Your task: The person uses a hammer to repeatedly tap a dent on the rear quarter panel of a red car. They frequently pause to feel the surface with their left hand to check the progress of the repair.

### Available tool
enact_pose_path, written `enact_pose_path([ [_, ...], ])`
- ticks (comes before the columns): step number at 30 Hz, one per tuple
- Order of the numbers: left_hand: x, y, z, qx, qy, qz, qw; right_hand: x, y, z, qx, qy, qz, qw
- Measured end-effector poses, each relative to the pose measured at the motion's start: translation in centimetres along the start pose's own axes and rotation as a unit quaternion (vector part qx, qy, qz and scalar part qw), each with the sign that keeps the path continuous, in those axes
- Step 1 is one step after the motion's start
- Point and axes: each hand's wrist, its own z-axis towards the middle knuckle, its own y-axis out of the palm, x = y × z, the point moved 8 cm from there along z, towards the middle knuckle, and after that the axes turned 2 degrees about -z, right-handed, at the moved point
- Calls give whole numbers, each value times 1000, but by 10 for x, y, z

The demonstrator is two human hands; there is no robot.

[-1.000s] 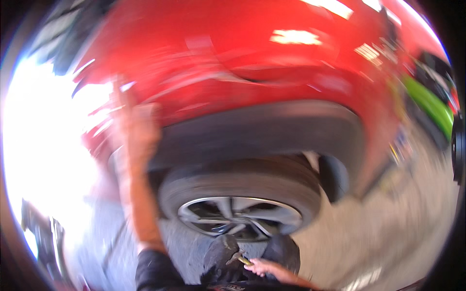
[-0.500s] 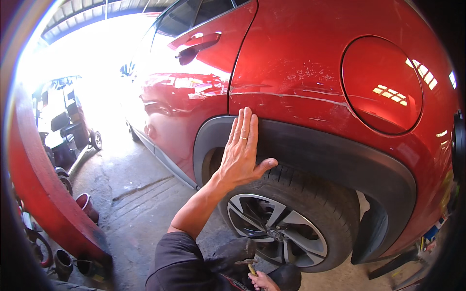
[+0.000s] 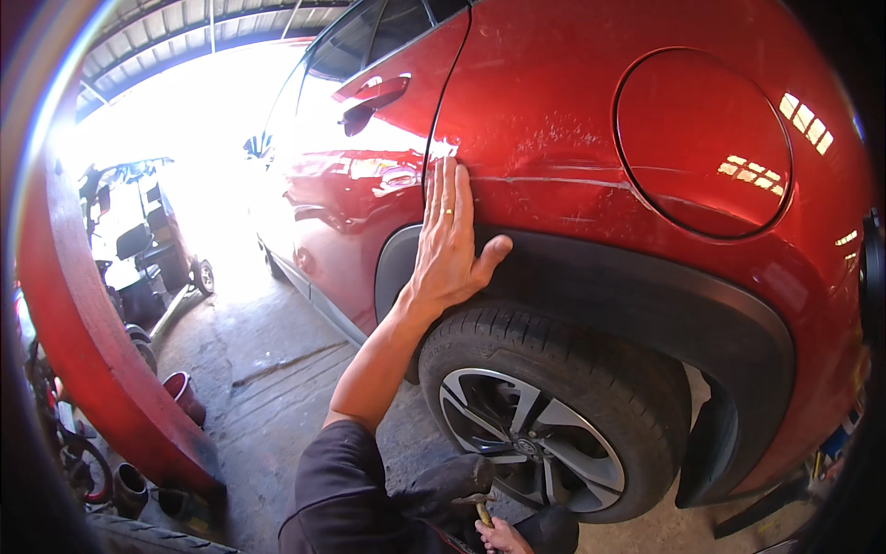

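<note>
My left hand [image 3: 447, 242], a ring on one finger, is stretched out with its thumb apart. Its fingertips lie on or just over the red car's rear side panel [image 3: 544, 92], beside the door seam. Scratches [image 3: 554, 180] run from near the fingers to the round fuel flap [image 3: 706, 138]. Below the hand curves the black wheel-arch trim [image 3: 637, 295]. Low in the view, my right hand [image 3: 503, 535] is closed round the yellowish handle of a small hammer [image 3: 483, 511], close to my dark-clothed legs.
The rear wheel [image 3: 535, 448] stands right before my knees. At left rises a red-painted pillar [image 3: 101, 369], with a reddish bucket [image 3: 185, 397] beside it and a wheeled machine [image 3: 148, 240] farther back. A dark bar-like object [image 3: 761, 508] lies on the floor at lower right.
My left hand has slid upward from the wheel-arch edge, so its fingers now reach the scratched part of the panel by the door seam. The view has shifted slightly; the right hand keeps the hammer.
</note>
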Motion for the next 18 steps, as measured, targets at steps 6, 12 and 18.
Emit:
enact_pose_path([
  [6, 11, 14, 0, 45, -30, 8, 999, 20, -4, 18, -30, 12, 53, 998],
  [12, 19, 26, -31, 13, -15, -26, 999, 16, -4, 20, -31, 12, 41, 999],
  [18, -69, 6, -43, 44, -101, -15, 994, 30, -10, 31, -26, 14, 48, 998],
])
